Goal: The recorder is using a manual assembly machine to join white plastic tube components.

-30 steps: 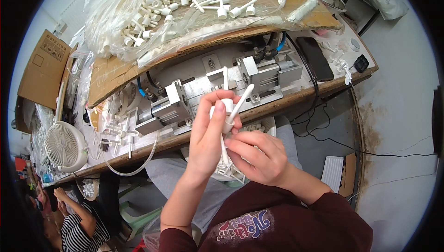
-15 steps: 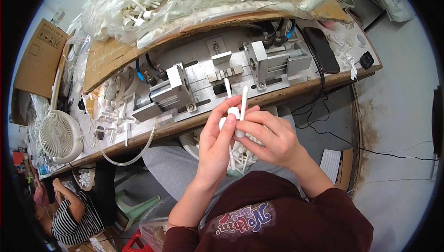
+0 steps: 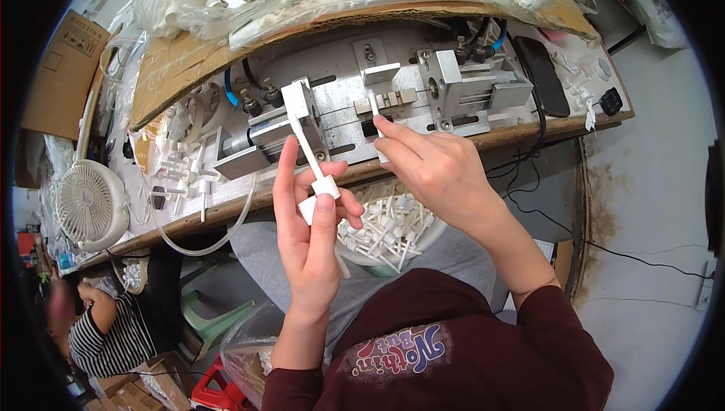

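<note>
My left hand (image 3: 308, 241) is closed around white plastic sticks with cup-shaped caps. One capped stick (image 3: 310, 150) points up toward the bench, and another's cap (image 3: 308, 209) shows beside my thumb. Out at the metal jig (image 3: 343, 120), my right hand (image 3: 442, 169) pinches a further white stick (image 3: 373, 101). Its tip rests against the small notched block (image 3: 393, 100) at the jig's middle; my fingers partly hide its lower end. Below and between my hands, a white tub (image 3: 434, 241) on my lap is heaped with similar white pieces (image 3: 385, 230).
Metal cylinders with clamp blocks (image 3: 298, 109) (image 3: 442, 79) flank the notched block. Cardboard (image 3: 181, 71) with bagged white pieces overhangs behind. A phone (image 3: 542, 75) lies right, a fan (image 3: 92, 203) and loose pieces left. A clear hose (image 3: 219, 249) loops off the edge. A person in stripes (image 3: 113, 335) sits lower left.
My hands have parted. My right hand has moved forward to the jig with a white stick, while my left has shifted left with its capped sticks, uncovering the tub.
</note>
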Action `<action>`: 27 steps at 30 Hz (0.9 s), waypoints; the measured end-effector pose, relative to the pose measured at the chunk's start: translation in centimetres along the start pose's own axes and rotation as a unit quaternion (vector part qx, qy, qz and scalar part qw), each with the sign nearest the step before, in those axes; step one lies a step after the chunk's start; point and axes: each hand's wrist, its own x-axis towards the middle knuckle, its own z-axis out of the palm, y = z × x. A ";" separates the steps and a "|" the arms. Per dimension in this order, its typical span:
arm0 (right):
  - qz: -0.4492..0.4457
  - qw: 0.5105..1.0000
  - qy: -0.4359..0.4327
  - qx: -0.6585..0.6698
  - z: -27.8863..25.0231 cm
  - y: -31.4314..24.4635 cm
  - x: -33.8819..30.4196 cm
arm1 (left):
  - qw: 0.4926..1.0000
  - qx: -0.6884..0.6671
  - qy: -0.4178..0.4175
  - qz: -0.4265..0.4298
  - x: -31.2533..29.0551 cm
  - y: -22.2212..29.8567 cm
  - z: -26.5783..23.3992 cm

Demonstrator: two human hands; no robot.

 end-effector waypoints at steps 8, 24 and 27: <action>0.002 0.998 -0.066 -0.019 -0.4 0.7 1.7 | 0.999 0.004 0.008 -0.041 0.1 0.2 0.4; 0.017 0.997 -0.016 0.080 -1.0 0.0 1.2 | 0.998 0.043 0.013 -0.035 -0.3 0.7 -0.6; 0.055 0.953 0.002 0.296 -2.8 -1.7 0.8 | 0.994 0.091 0.026 -0.061 -0.3 0.8 -0.8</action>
